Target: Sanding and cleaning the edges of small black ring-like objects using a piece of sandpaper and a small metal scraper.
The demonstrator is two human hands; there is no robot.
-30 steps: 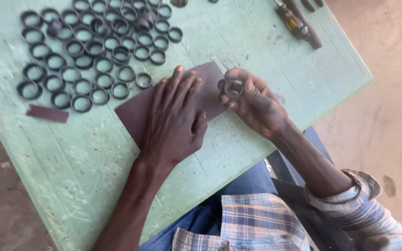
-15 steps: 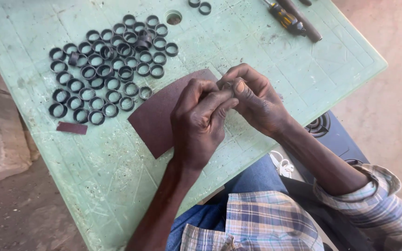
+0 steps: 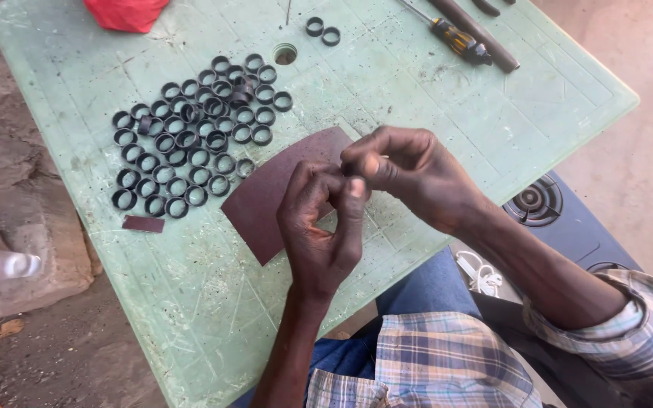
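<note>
My left hand (image 3: 317,230) and my right hand (image 3: 416,175) meet fingertip to fingertip above a dark brown sheet of sandpaper (image 3: 262,198) on the green plastic table (image 3: 190,302). Both pinch one small black ring, which my fingers almost fully hide. Left of the sandpaper, several black rings (image 3: 190,143) lie packed in rows. Two more rings (image 3: 322,31) sit apart at the far edge.
A screwdriver (image 3: 456,39) and a dark rod (image 3: 485,44) lie at the table's far right. A red cloth (image 3: 126,11) is at the far left, and a small brown strip (image 3: 143,224) lies near the rings. A blue stove (image 3: 549,208) and a white cable (image 3: 479,276) are by my right leg.
My left hand lifted off the sandpaper and joined my right hand at the ring. The view shifted, so the table and rings sit further right and lower.
</note>
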